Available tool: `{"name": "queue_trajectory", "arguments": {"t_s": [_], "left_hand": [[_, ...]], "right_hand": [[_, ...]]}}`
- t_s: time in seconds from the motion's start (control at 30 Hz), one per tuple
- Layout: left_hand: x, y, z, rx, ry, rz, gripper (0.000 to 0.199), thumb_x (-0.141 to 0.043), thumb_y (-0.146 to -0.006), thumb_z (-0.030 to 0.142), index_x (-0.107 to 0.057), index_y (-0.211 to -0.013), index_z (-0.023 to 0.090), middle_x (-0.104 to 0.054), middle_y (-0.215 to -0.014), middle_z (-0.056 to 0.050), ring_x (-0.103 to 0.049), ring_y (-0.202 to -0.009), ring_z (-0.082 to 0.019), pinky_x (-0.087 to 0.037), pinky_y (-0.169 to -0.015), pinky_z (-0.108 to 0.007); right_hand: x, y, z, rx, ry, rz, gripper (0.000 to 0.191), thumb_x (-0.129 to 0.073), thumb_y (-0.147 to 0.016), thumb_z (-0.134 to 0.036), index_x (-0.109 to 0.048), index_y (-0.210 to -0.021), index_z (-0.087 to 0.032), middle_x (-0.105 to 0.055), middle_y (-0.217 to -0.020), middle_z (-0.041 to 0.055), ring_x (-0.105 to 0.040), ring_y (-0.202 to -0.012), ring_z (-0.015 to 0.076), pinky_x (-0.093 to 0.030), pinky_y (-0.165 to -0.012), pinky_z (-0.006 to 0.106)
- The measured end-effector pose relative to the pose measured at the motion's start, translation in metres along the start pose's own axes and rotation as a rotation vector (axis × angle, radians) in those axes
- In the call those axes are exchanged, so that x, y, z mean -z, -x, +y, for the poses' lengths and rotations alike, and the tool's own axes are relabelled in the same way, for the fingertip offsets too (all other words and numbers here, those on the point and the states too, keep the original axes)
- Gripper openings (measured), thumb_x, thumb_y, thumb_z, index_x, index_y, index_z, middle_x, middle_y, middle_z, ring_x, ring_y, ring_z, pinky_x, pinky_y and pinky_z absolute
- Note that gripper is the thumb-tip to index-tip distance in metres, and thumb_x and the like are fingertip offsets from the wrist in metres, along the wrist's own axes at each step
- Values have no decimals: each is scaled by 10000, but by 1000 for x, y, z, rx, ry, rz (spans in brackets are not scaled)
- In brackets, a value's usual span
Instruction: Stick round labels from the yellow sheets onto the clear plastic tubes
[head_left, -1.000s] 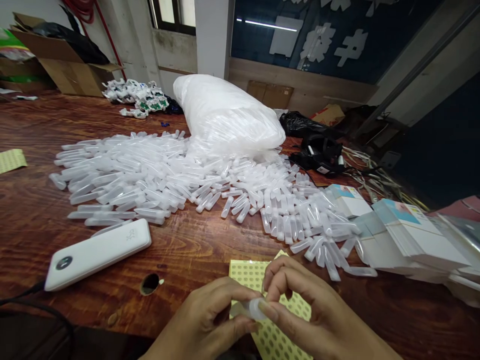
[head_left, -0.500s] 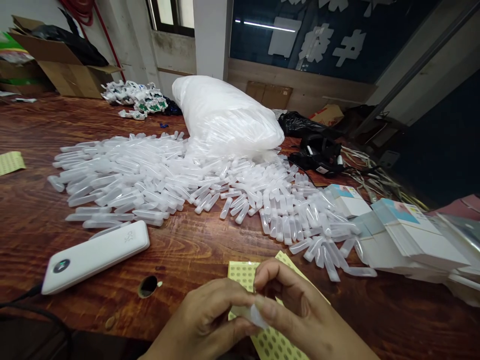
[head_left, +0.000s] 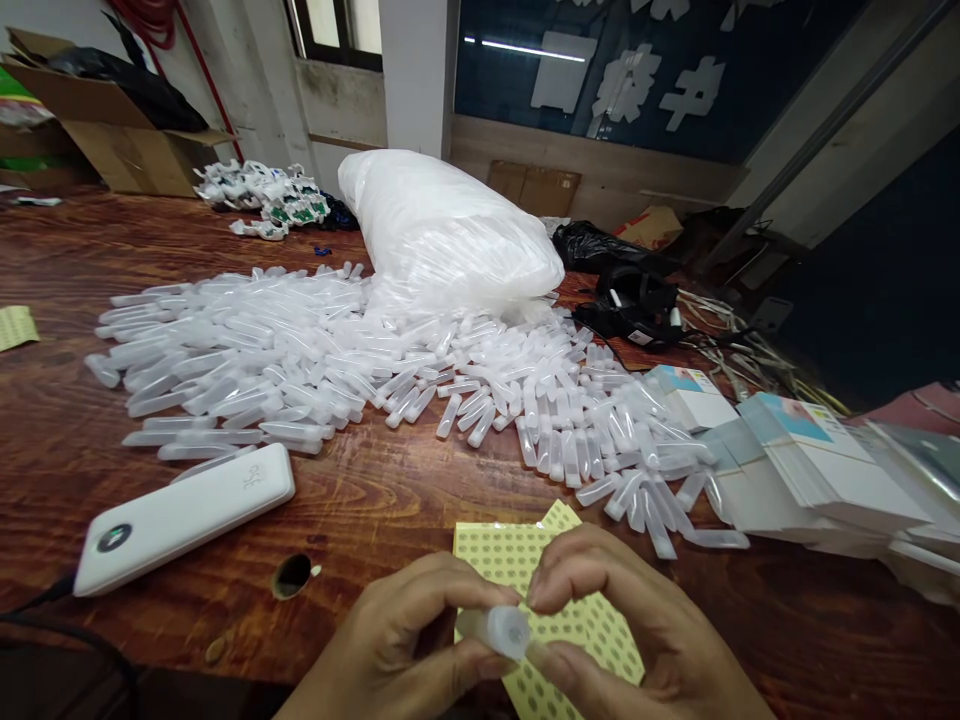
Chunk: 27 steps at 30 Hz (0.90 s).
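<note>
My left hand [head_left: 409, 630] pinches a small translucent plastic tube [head_left: 472, 625] between thumb and fingers. The tube's round end [head_left: 513, 632] points up toward me and bears a small grey round mark. Just right of that end is my right hand [head_left: 637, 620], its thumb and forefinger spread apart with a gap between them; whether the thumb tip grazes the tube I cannot tell. Under both hands lie yellow sticker sheets [head_left: 504, 545] printed with rows of small grey dots. Beyond them spreads a large heap of similar tubes [head_left: 247, 340].
A big white plastic bag [head_left: 450, 215] rests behind the heap. To the left is a white power bank [head_left: 187, 515] with a cable, near a hole [head_left: 291, 576] in the wooden table. Stacks of printed cards [head_left: 825, 450] stand at the right. Another yellow sheet [head_left: 16, 327] lies far left.
My right thumb and forefinger have come away from the tube's end and spread apart. The tube has turned so its marked round end shows. The view has shifted slightly.
</note>
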<state>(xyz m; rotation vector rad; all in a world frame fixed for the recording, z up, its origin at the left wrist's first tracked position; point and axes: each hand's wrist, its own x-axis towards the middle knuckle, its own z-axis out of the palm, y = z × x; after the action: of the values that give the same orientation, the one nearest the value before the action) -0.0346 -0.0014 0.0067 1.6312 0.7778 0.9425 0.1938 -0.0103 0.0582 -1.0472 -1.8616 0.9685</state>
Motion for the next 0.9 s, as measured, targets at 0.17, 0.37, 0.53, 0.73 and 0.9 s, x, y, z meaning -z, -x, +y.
{"name": "queue_trajectory", "arguments": {"t_s": [0.17,0.37,0.53,0.73,0.9], "left_hand": [[1,-2,6,-116,-81,5,152,-657,-1038,377,-756,-1110,288,-759,-923,-15,-718,-799,-129,-533,-722,-157],[5,-3,9,-168,-149,-31,170,-623,-1059,360,-715,-1187,296,-749,-946,-13,-718,-820,-123,-535,-737,-142],[6,-3,10,-213,-185,-44,192,-608,-1067,359,-692,-1225,291,-739,-943,-13,-713,-818,-118,-530,-736,-138],[5,-4,11,-215,-185,-47,184,-598,-1069,387,-697,-1189,288,-733,-894,3,-701,-763,-103,-513,-695,-125],[8,-1,15,-155,-230,-94,233,-585,-1068,414,-733,-1150,254,-751,-920,-25,-717,-852,-134,-530,-759,-149]], "right_hand": [[0,-2,0,140,200,14,306,-844,-790,-115,-705,-1014,-270,-732,-932,-1,-749,-846,137,-589,-739,172],[1,-5,2,263,263,22,134,-825,-853,-256,-738,-954,-265,-726,-883,31,-743,-803,160,-590,-702,216],[9,-10,-9,184,377,-84,144,-861,-815,-214,-727,-851,-253,-725,-876,22,-744,-832,164,-588,-794,257],[13,-10,-11,182,277,-91,144,-841,-850,-285,-708,-902,-267,-718,-903,13,-739,-867,166,-582,-815,253],[17,-14,-15,65,332,-205,96,-798,-902,-309,-726,-857,-265,-718,-891,27,-732,-865,184,-583,-833,295]]}}
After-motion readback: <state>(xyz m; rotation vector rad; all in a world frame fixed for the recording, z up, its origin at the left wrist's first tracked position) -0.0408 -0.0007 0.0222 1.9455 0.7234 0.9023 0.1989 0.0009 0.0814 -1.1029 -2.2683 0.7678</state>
